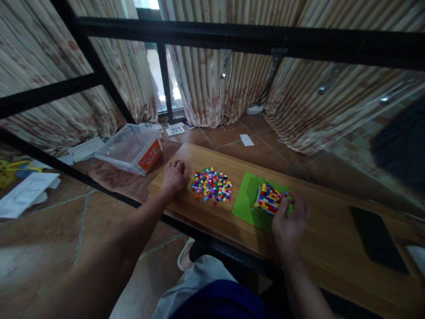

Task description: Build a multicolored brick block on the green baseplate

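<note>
My left hand [175,177] rests on the wooden table's left part with its fingers curled under; whether anything is inside them is hidden. Just right of it lies a loose pile of small multicoloured toy bricks [212,185]. A green studded baseplate [245,198] lies farther right. On it sits a block-shaped toy brick model [268,198] in red, yellow, blue and white, with a whitish side. My right hand [292,215] grips the model's right end, thumb in front and fingers behind. Its fingertips are partly hidden.
The long wooden table [325,230] carries a dark flat pad [378,239] at right. A clear plastic bin [128,146] with an orange label stands beyond the left end. A black metal frame [212,33] crosses in front of curtains [206,88]. White foam pieces [28,192] lie at left.
</note>
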Motion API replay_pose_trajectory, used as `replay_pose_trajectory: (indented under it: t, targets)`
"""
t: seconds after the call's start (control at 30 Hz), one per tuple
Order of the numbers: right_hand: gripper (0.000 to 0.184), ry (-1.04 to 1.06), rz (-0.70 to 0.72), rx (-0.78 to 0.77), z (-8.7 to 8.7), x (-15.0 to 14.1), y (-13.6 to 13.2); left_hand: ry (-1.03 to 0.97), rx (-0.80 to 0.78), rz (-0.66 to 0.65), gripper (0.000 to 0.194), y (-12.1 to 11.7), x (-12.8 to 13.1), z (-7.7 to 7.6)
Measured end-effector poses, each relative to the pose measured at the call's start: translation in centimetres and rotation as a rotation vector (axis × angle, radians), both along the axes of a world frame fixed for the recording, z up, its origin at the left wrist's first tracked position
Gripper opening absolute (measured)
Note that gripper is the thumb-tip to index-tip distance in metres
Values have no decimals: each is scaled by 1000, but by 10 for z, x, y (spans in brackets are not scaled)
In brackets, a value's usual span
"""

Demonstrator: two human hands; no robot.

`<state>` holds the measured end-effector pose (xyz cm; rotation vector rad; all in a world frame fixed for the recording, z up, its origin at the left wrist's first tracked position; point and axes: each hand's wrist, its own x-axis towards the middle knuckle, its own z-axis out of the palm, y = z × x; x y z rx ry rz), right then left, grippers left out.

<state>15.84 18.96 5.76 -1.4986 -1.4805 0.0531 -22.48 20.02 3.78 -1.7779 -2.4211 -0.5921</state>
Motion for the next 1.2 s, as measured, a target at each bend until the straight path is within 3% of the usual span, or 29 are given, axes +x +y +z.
replay_pose_trajectory:
  t: [0.07, 0.13, 0.2, 0.37, 0.6, 0.73, 0.9, 1.03, 1.2]
  targets:
    - [34, -8, 194, 22, 5, -24, -17, -10, -9, 2, 34, -1, 1, 0]
    - [26, -40, 436, -62, 3, -53, -34, -10, -9, -5, 33, -1, 1, 0]
    - [24, -95, 564, -134, -3, -82, -46, -8, -4, -11, 33, -1, 1, 0]
    - [19, -206, 556, -187, -25, -124, -53, -19, 8, -16, 33, -2, 0, -1]
    - [21, -284, 499, -153, -33, -134, -51, -29, 29, -22, 33, -2, -1, -2]
    - [26, -177, 564, -203, -30, -131, -56, -26, 18, -15, 34, -2, 0, -1]
    - [23, 118, 622, -357, -13, -106, -68, -24, 47, -19, 35, -1, -4, -4]
    - [21, 276, 483, -407, -2, -69, -70, -15, 63, -28, 35, 1, -8, -7]
    - [25, 420, 244, -315, 2, -11, -52, -13, 64, -29, 37, 2, -11, -5]
